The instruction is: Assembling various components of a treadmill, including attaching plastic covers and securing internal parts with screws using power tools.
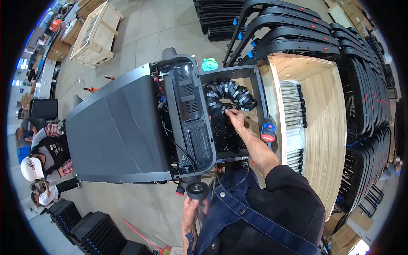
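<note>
My left hand, low in the middle, grips a black wheel with a pale metal hub. It holds the wheel just off the near end of a large treadmill-like machine with a dark flat deck. My right hand reaches into a dark bin, fingers pinched together beside a curved row of black ring-shaped parts with pale labels. What the fingertips hold, if anything, is too small to tell. Many small black pieces lie in the bin below that hand.
A blue and red power tool stands on the bin's right edge. Beside it is an open wooden crate with metal rods. Black frames are stacked behind. A turquoise-lidded tub sits beyond the bin. Other people are at far left.
</note>
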